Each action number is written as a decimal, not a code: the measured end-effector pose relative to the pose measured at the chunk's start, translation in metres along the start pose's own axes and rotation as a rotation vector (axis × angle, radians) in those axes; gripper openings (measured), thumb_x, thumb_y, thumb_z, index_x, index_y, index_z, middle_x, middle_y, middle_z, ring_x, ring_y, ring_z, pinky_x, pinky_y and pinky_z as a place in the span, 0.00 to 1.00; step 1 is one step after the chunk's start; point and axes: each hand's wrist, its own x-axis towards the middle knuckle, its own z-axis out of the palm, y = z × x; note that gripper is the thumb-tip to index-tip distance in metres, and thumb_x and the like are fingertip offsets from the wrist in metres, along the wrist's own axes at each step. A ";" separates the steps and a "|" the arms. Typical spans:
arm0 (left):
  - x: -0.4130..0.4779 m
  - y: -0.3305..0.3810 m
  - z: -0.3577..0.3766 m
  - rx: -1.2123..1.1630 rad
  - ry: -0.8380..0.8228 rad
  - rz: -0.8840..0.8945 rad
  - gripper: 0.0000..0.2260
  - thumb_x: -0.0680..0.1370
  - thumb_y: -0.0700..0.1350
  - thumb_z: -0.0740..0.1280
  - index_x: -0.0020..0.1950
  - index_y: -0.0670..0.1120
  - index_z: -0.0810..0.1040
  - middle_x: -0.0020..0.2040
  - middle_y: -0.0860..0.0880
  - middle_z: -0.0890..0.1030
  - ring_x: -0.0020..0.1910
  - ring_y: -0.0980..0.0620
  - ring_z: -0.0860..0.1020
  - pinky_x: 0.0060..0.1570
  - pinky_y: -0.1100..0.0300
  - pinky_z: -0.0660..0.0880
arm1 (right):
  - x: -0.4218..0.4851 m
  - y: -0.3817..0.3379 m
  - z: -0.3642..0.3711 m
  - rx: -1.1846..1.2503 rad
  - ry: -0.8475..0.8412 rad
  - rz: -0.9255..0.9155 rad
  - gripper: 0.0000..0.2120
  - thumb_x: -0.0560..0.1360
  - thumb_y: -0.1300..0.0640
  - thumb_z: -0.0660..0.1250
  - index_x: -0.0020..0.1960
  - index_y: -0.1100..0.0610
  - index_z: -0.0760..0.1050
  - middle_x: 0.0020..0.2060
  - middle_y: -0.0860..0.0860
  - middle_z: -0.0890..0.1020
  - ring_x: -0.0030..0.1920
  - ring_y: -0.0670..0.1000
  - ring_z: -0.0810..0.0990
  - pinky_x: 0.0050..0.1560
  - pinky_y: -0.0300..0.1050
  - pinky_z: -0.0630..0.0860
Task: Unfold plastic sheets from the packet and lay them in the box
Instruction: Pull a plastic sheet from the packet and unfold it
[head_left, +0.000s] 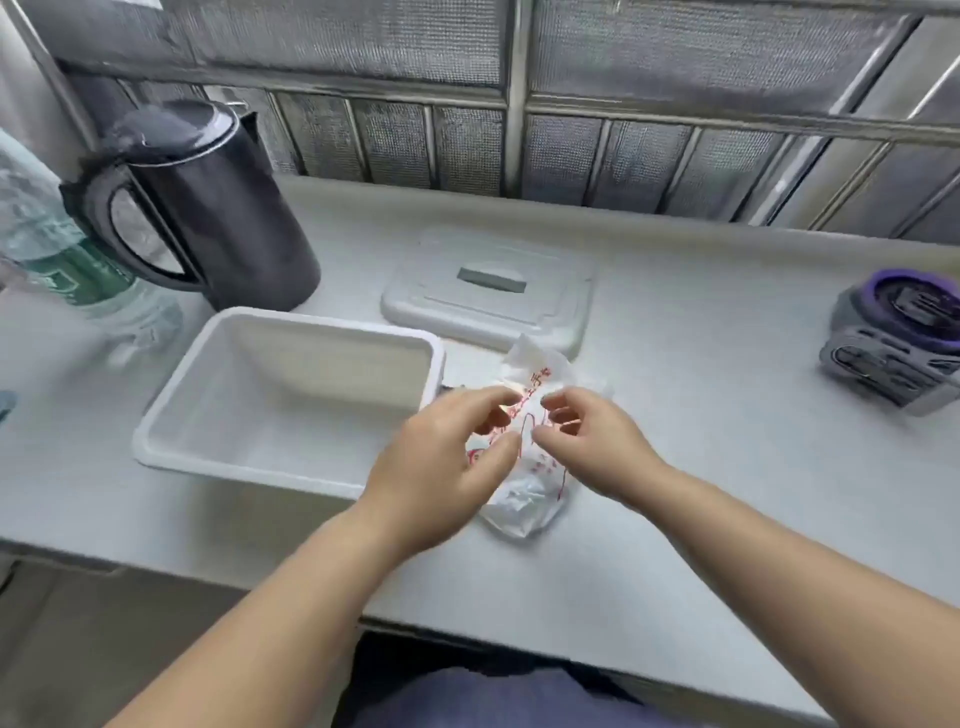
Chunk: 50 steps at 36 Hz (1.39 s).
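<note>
Item: packet (524, 499) of plastic sheets, clear film with red print, crumpled. Location: centre of the frame, on the surface (675, 364), just right of the box (322, 318).
Axis: long side runs from the lower centre up and slightly right, away from the person; its upper end lies near the lid (447, 306).
Left hand (441, 467): fingers curled, thumb and fingertips pinching the packet's left edge, as far as the blur allows.
Right hand (592, 447): likewise curled, pinching the right edge. Both hands meet over the packet's middle, about equally near.
Box: white, open, left of centre; no sheet shows inside. It lies to the left of both hands, the left hand nearer.
Judgement: opening the packet is the step in hand; a sheet then travels leftward.
Other: kettle (218, 208) upper left.
</note>
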 end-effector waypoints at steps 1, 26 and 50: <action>0.000 -0.002 0.003 0.038 -0.017 -0.025 0.18 0.74 0.52 0.63 0.62 0.48 0.77 0.49 0.60 0.77 0.50 0.64 0.74 0.49 0.73 0.68 | 0.002 0.002 0.002 -0.071 -0.028 -0.007 0.20 0.73 0.57 0.67 0.64 0.55 0.73 0.59 0.50 0.77 0.59 0.49 0.75 0.62 0.41 0.70; 0.025 -0.001 0.045 0.173 0.070 -0.312 0.15 0.81 0.49 0.58 0.64 0.48 0.76 0.58 0.51 0.78 0.57 0.52 0.75 0.58 0.58 0.70 | 0.040 0.022 -0.035 0.279 -0.075 0.054 0.24 0.72 0.48 0.61 0.48 0.71 0.68 0.39 0.53 0.71 0.40 0.51 0.70 0.43 0.48 0.66; 0.039 -0.002 0.080 0.264 0.024 -0.656 0.12 0.78 0.55 0.64 0.54 0.47 0.75 0.56 0.50 0.70 0.54 0.50 0.73 0.50 0.58 0.70 | 0.028 0.049 -0.029 0.571 -0.257 0.150 0.11 0.81 0.62 0.57 0.44 0.57 0.77 0.39 0.51 0.81 0.39 0.49 0.78 0.44 0.43 0.74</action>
